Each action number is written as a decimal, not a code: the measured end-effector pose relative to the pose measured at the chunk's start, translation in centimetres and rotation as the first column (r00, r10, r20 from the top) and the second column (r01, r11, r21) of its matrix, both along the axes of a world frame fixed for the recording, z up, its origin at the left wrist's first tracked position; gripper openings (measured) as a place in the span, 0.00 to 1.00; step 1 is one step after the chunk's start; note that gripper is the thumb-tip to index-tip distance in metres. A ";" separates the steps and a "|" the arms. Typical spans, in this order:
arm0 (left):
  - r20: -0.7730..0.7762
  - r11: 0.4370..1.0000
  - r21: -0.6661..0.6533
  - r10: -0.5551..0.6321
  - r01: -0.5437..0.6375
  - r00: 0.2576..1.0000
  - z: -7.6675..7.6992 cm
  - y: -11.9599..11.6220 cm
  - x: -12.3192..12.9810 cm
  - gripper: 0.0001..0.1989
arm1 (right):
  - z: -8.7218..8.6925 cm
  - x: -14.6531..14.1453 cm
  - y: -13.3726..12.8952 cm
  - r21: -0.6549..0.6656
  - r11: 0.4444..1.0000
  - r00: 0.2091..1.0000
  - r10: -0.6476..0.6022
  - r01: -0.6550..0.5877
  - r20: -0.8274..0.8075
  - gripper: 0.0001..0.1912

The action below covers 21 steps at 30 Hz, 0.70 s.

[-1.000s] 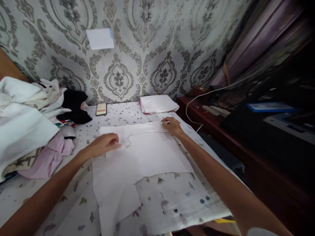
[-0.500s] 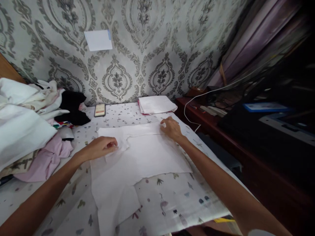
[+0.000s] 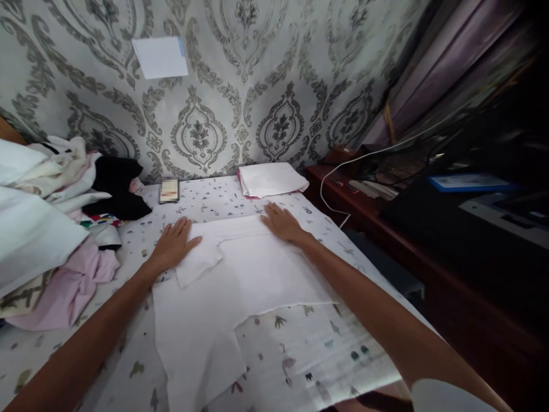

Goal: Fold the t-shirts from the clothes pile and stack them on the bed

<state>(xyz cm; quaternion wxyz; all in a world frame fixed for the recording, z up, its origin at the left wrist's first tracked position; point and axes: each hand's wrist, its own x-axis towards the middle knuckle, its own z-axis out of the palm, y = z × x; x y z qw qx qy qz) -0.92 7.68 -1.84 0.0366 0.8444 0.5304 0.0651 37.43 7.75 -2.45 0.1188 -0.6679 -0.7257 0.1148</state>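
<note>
A white garment lies spread on the patterned bed sheet, its far side folded over and a small folded flap at its upper left. My left hand rests flat on its far left corner, fingers stretched away from me and thumb out to the side. On the far right part of the cloth lies my right hand, palm down with its fingers extended. Neither hand grips the fabric. Beyond my right hand sits a folded stack of white cloth with a pink edge below.
At the left is a heap of loose clothes, white, black and pink. A small card-like item lies near the wall. Along the right runs a dark red wooden ledge with a white cable. Patterned wallpaper closes the back.
My left hand has opened from a pinch and moved up and left onto the cloth's corner. The right hand has let go, flattened and slid slightly left. The small flap lies flatter.
</note>
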 end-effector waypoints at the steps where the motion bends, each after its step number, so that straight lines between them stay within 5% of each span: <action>1: -0.001 1.000 0.008 0.005 -0.005 1.000 -0.1 0.1 -0.1 0.39 | -0.2 0.4 0.1 0.004 1.000 1.000 -0.005 0.005 -0.001 0.35; 7: 0.025 1.000 0.008 0.018 -0.018 1.000 -0.1 0.3 0.1 0.38 | -0.7 0.0 0.2 0.067 0.997 1.000 -0.029 0.029 0.005 0.32; 13: 0.082 0.998 -0.063 0.003 0.002 0.997 1.7 -1.2 -0.4 0.36 | 1.0 -0.7 -2.8 0.168 0.979 0.991 -0.123 0.114 0.045 0.27; 17: 0.096 0.988 -0.038 -0.144 0.148 0.985 2.3 -4.4 1.5 0.35 | 2.1 -4.6 -6.2 0.201 0.974 0.994 0.095 -0.104 0.054 0.28; 21: 0.064 0.945 -0.119 -0.298 0.304 0.952 1.9 -7.0 3.9 0.40 | 2.4 -10.0 -7.9 0.159 0.898 0.911 0.411 -0.410 0.026 0.31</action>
